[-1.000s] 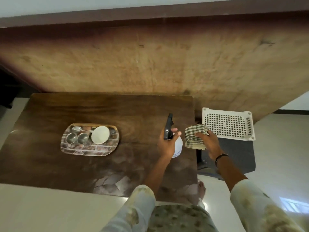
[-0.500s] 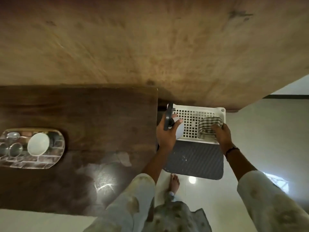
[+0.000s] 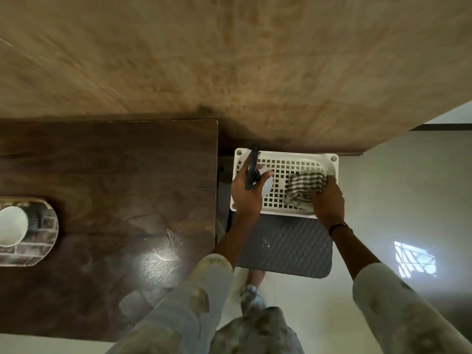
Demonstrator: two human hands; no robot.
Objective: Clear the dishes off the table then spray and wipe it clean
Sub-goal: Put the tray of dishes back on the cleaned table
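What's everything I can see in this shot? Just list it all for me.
Table: one, dark brown wood, left half.
Tray: one, brick pattern, at the table's left edge, cut off by the frame.
Bowl: one, white, on the tray.
Basket: one, white perforated plastic, right of the table.
Mat: one, dark grey, textured, under the basket's near edge.
Spray bottle: one, dark head, whitish body, gripped over the basket.
Cloth: one, checked, in the basket.
Left hand: grips the spray bottle.
Right hand: holds the cloth.

Single head view, steep downward look, close over hands; table (image 3: 107, 200) left, basket (image 3: 286, 159) centre.
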